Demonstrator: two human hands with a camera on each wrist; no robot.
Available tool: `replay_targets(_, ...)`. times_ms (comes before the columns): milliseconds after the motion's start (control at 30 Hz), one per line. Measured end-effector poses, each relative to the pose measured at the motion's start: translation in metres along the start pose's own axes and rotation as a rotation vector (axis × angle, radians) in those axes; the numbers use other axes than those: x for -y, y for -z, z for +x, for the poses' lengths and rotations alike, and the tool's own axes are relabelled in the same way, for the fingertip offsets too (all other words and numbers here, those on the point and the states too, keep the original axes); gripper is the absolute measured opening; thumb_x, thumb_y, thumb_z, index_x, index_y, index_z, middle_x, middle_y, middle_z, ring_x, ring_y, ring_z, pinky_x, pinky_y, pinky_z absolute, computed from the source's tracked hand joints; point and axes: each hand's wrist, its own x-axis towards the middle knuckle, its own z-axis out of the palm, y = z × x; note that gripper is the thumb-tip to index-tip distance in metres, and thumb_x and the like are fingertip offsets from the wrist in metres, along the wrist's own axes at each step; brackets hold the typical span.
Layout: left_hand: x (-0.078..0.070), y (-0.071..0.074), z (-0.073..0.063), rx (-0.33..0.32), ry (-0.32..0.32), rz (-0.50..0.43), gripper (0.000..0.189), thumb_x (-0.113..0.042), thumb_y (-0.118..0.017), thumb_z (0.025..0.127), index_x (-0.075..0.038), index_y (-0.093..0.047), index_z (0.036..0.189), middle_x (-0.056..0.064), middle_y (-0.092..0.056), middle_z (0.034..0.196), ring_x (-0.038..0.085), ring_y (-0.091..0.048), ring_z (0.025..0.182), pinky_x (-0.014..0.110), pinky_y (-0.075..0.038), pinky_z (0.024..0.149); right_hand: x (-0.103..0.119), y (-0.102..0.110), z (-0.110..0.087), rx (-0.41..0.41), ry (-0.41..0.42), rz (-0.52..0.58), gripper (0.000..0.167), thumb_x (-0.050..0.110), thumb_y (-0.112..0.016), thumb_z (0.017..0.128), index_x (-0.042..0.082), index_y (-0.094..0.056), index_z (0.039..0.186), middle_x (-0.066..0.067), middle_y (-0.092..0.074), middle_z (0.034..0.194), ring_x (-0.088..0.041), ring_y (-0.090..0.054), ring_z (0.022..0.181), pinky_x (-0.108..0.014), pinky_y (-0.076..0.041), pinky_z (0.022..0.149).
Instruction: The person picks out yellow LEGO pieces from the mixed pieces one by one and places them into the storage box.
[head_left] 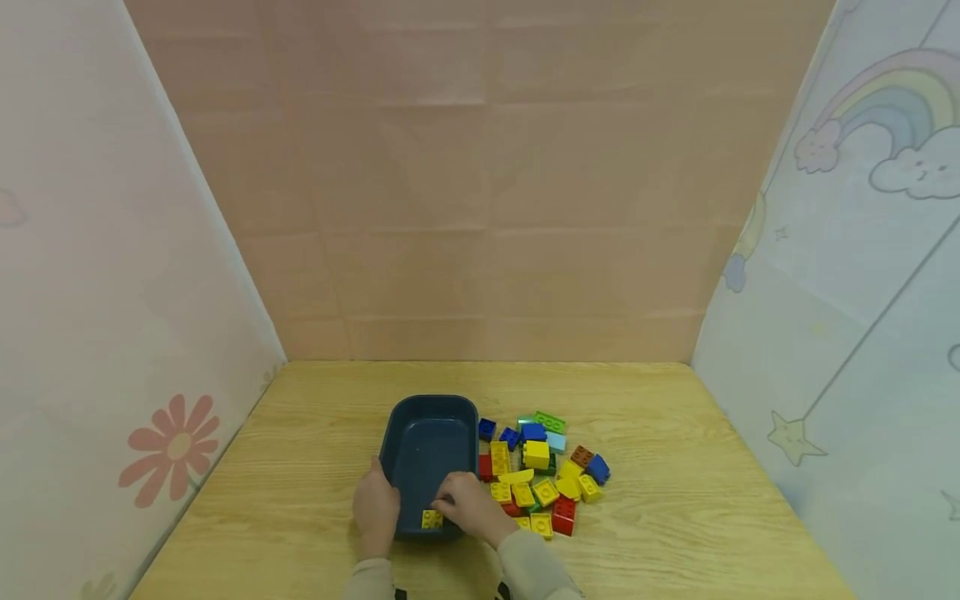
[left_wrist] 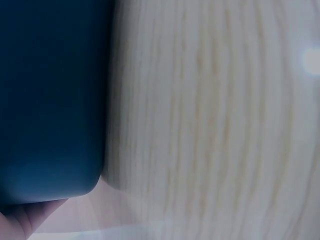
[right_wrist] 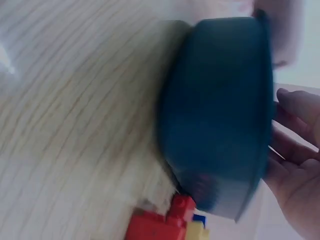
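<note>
A dark blue tray [head_left: 427, 410] lies on the table, its long side pointing away from me. My left hand [head_left: 377, 507] grips the tray's left wall near the front corner; in the left wrist view only a bit of that hand [left_wrist: 20, 220] shows beyond the tray [left_wrist: 50, 110]. Inside the tray's near end sits a yellow toy brick [head_left: 431, 519]. Over the near right rim reaches my right hand [head_left: 471, 506], fingertips just above and beside that brick. Its fingers [right_wrist: 287, 145] look loosely bent in the right wrist view, with nothing seen between them; the tips are partly hidden behind the rim.
Right of the tray lies a loose heap of toy bricks: yellow [head_left: 536, 454], red [head_left: 564, 515], blue [head_left: 598, 468], green [head_left: 550, 422] and brown [head_left: 582, 455]. Some touch or nearly touch the tray's right wall. Papered walls [head_left: 480, 183] enclose the wooden table [head_left: 660, 500].
</note>
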Motion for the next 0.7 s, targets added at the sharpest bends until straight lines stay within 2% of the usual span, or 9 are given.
replay_targets(100, 0.000, 0.000, 0.001, 0.015, 0.016, 0.007, 0.055, 0.006, -0.061, 0.070, 0.015, -0.044, 0.121, 0.028, -0.058, 0.084, 0.036, -0.058, 0.067, 0.042, -0.047, 0.050, -0.002, 0.007, -0.010, -0.053, -0.006, -0.005, 0.008, 0.013, -0.062, 0.082, 0.011, -0.069, 0.079, 0.011, -0.055, 0.075, -0.002, -0.051, 0.072, -0.023, -0.045, 0.072)
replay_targets(267, -0.001, 0.001, 0.003, 0.009, 0.023, -0.006, 0.053, 0.007, -0.060, 0.070, 0.015, -0.045, 0.120, 0.026, -0.058, 0.081, 0.034, -0.058, 0.064, 0.042, -0.046, 0.049, -0.009, 0.017, -0.028, -0.143, -0.024, -0.013, 0.008, 0.014, -0.062, 0.083, 0.012, -0.068, 0.079, 0.008, -0.056, 0.081, -0.006, -0.051, 0.076, -0.022, -0.046, 0.068)
replay_targets(433, -0.002, 0.000, 0.002, 0.015, 0.030, 0.001, 0.053, 0.006, -0.061, 0.071, 0.014, -0.045, 0.121, 0.027, -0.058, 0.083, 0.035, -0.058, 0.067, 0.042, -0.047, 0.051, -0.016, 0.028, -0.049, -0.251, -0.043, -0.002, 0.007, 0.011, -0.063, 0.081, 0.007, -0.069, 0.080, 0.001, -0.060, 0.085, -0.015, -0.056, 0.079, -0.028, -0.048, 0.068)
replay_targets(500, -0.002, 0.000, 0.002, 0.022, 0.037, 0.006, 0.053, 0.006, -0.060, 0.071, 0.014, -0.045, 0.121, 0.027, -0.058, 0.084, 0.035, -0.058, 0.068, 0.043, -0.047, 0.051, -0.021, 0.033, -0.057, -0.266, -0.065, -0.012, 0.007, 0.011, -0.064, 0.081, 0.006, -0.068, 0.081, -0.001, -0.061, 0.084, -0.017, -0.057, 0.079, -0.031, -0.048, 0.068)
replay_targets(700, -0.003, 0.003, 0.001, 0.044, 0.057, 0.018, 0.055, 0.006, -0.061, 0.071, 0.014, -0.043, 0.123, 0.028, -0.058, 0.087, 0.037, -0.059, 0.071, 0.043, -0.048, 0.054, -0.037, 0.043, -0.075, -0.247, -0.156, -0.042, 0.005, 0.011, -0.064, 0.080, 0.007, -0.067, 0.079, -0.001, -0.060, 0.082, -0.020, -0.056, 0.078, -0.035, -0.047, 0.069)
